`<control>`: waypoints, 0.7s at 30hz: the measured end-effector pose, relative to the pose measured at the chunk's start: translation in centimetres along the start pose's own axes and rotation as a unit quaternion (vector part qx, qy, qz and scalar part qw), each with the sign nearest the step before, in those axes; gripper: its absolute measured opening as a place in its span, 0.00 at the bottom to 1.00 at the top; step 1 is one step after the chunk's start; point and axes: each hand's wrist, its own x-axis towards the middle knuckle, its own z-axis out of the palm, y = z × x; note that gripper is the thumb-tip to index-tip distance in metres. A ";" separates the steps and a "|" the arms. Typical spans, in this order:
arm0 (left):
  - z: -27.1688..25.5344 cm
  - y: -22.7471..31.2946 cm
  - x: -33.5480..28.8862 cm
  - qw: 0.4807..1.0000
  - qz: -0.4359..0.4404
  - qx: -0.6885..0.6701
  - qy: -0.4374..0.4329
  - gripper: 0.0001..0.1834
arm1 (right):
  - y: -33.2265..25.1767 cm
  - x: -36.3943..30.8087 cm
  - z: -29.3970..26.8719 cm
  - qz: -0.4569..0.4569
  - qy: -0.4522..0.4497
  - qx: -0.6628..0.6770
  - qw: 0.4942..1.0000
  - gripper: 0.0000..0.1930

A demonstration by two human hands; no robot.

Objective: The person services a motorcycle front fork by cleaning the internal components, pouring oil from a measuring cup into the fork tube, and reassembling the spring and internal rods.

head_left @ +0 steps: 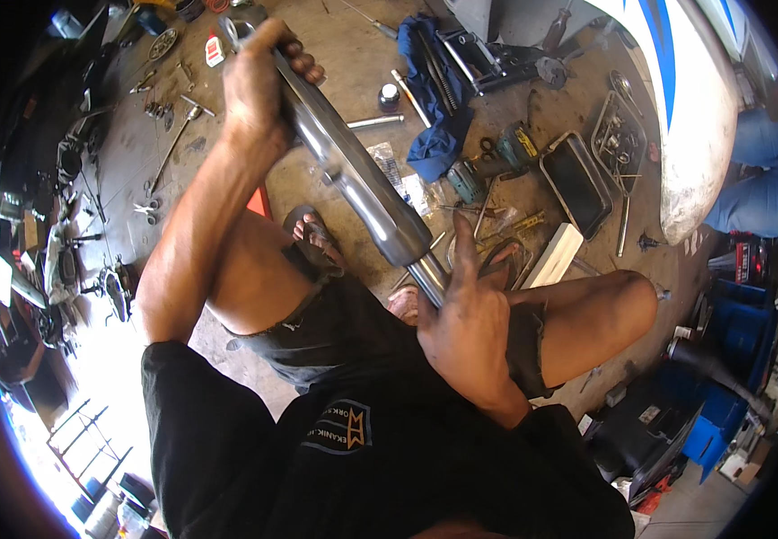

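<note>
Left hand [259,85], right hand [468,337] — both grasping metal tube [350,175], lettered badge [339,427], black shirt [389,494]

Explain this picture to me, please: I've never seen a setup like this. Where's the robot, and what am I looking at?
There is no robot here, just a person working with two bare hands. The single picture comes from a wide fisheye camera on that person's head, looking down, so straight edges bend near the rim. The left hand has its grip around the far end of a long metal tube. The right hand holds the thin rod at the near end, index finger stretched out. Around them on the floor lie tools and parts, including a blue cloth, a dark tray and a small white bottle.
</note>
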 end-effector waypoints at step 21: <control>-3.7 5.0 4.8 0.990 0.076 0.033 -0.115 0.05 | 2.3 -0.9 2.5 -0.111 0.023 0.035 0.993 0.28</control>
